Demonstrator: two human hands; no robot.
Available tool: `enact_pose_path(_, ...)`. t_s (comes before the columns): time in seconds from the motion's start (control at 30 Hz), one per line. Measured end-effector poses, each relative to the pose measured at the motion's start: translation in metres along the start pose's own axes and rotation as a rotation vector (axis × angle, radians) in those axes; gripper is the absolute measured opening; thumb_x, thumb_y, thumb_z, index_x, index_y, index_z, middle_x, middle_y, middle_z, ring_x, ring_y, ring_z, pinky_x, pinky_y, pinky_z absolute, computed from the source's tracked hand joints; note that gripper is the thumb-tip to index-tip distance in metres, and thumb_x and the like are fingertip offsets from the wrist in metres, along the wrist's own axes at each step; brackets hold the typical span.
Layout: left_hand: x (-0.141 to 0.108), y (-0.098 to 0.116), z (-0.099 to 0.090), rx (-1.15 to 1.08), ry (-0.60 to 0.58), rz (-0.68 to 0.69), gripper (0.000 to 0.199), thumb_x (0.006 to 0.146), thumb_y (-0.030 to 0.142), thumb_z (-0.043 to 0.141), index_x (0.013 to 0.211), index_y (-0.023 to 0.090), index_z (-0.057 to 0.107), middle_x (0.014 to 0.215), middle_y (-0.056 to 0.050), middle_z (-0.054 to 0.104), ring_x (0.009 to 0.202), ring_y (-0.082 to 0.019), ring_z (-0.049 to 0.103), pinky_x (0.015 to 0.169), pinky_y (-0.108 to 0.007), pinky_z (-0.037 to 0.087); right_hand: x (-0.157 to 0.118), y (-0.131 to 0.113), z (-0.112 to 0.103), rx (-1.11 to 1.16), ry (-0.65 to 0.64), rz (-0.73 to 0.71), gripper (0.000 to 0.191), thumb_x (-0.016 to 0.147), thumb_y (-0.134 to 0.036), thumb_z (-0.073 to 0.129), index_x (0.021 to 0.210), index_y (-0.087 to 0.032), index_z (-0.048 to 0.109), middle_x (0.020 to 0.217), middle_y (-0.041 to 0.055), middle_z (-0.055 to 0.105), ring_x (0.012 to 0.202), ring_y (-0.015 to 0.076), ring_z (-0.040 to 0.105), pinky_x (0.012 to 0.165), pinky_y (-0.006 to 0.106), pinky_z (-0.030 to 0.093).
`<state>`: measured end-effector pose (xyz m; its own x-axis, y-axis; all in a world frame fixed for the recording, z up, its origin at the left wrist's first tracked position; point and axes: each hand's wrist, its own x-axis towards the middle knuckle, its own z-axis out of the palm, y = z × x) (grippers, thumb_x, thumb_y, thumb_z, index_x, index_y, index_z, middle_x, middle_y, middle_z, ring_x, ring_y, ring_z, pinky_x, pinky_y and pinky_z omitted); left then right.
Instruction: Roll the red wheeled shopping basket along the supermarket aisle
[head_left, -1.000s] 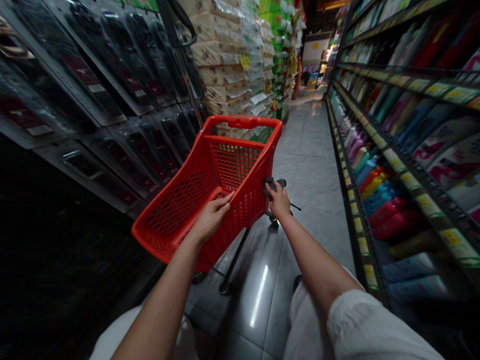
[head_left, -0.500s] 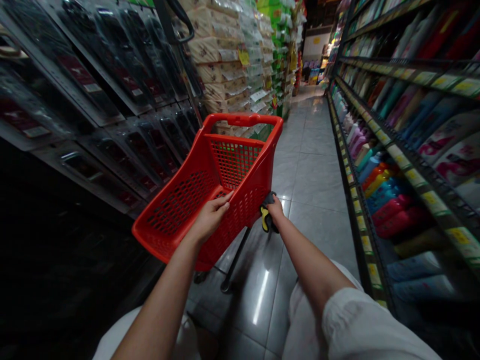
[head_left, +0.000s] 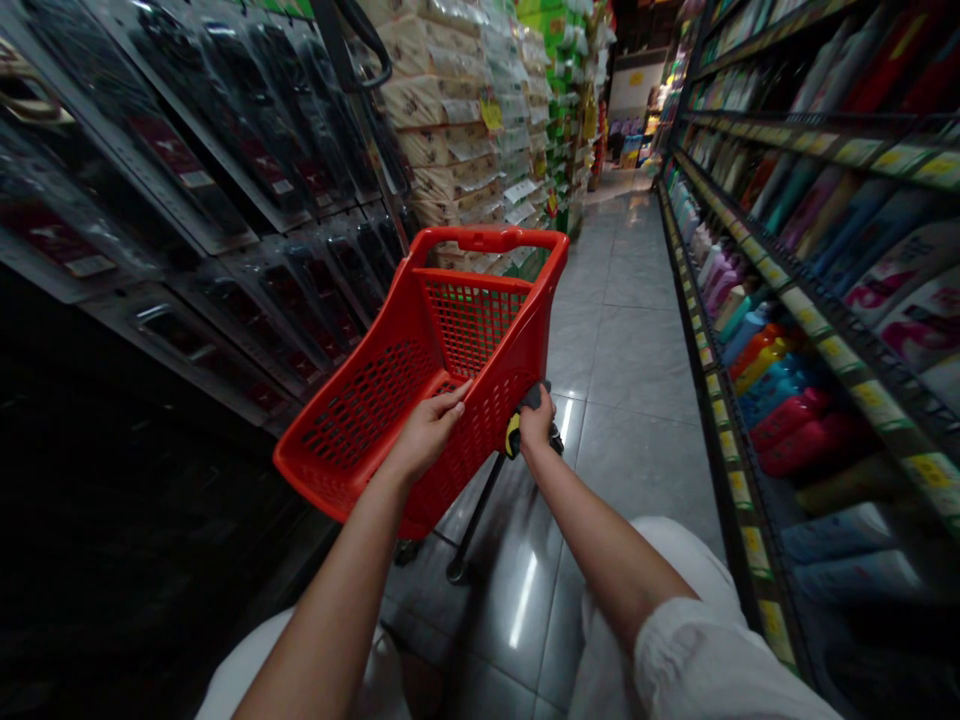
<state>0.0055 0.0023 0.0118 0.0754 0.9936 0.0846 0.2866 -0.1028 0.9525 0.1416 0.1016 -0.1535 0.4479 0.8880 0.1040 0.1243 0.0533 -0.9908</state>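
Observation:
A red plastic shopping cart (head_left: 465, 450) with a lattice basket stands in front of me, tilted in view. My left hand (head_left: 431, 428) is at its near side rim, thumb on the outer side and fingers over the edge, gripping it. Close against the cart's outer right side, my right hand (head_left: 535, 418) is wrapped round a black-and-yellow handheld tool (head_left: 513, 436). Its exact kind is hard to make out, as the fingers and the dim light hide much of it. The visible part of the basket holds nothing I can make out.
Packaged goods hang on a rack (head_left: 217, 180) at left. Behind the cart rise stacked tissue packs (head_left: 442, 130). A long shelf of bottles (head_left: 780, 370) lines the right side. The grey tiled floor (head_left: 637, 330) runs down the aisle between them.
My right hand has moved slightly left with the black-and-yellow tool, closer against the cart's side, and the tool has turned. My left hand stays on the rim.

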Motion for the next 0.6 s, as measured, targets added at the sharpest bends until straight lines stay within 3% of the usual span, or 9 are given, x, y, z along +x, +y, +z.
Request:
enact_pose_path(0.07,0.003,-0.001,0.001,-0.002,0.007,0.018,0.075,0.068,0.065,0.072,0.126,0.016,0.066,0.138,-0.01,0.059,0.134,-0.031,0.049,0.119,-0.046,0.026,-0.005,-0.023,0.0,-0.005,0.045,-0.069,0.07,0.069,-0.007,0.044,0.139,-0.015,0.051,0.133,0.0143,0.05,0.127,0.0219,0.048,0.11,0.039,0.038)
enact_pose_path(0.2,0.011,-0.005,0.004,-0.015,0.017,0.037,0.079,0.068,0.064,0.073,0.127,0.012,0.065,0.136,-0.014,0.06,0.132,-0.032,0.051,0.118,-0.047,0.028,-0.041,-0.061,-0.001,-0.042,-0.068,-0.355,0.077,0.071,-0.003,0.044,0.145,-0.025,0.046,0.146,0.0095,0.037,0.139,0.0208,0.037,0.117,0.039,0.031)
enact_pose_path(0.33,0.017,-0.008,0.007,-0.022,0.034,0.055,0.078,0.067,0.064,0.073,0.126,0.013,0.066,0.136,-0.014,0.059,0.132,-0.032,0.051,0.118,-0.048,0.028,-0.067,-0.063,-0.001,-0.107,-0.113,-0.455,0.08,0.073,-0.001,0.044,0.149,-0.026,0.04,0.146,0.0101,0.035,0.141,0.0214,0.034,0.117,0.04,0.031)
enact_pose_path(0.43,0.016,-0.008,0.008,-0.026,0.036,0.051,0.082,0.067,0.066,0.073,0.128,0.012,0.064,0.137,-0.014,0.058,0.132,-0.032,0.051,0.118,-0.048,0.027,-0.056,-0.042,-0.003,-0.159,-0.124,-0.391,0.08,0.071,0.001,0.045,0.147,-0.027,0.044,0.146,0.0106,0.035,0.141,0.0226,0.035,0.116,0.041,0.032)
enact_pose_path(0.6,0.01,-0.008,0.01,-0.021,0.028,0.002,0.085,0.067,0.068,0.072,0.131,0.013,0.062,0.138,-0.013,0.057,0.132,-0.033,0.051,0.118,-0.048,0.027,-0.026,0.016,-0.005,-0.131,-0.105,-0.024,0.085,0.064,0.001,0.045,0.145,-0.022,0.046,0.135,0.0125,0.044,0.126,0.022,0.05,0.109,0.038,0.039)
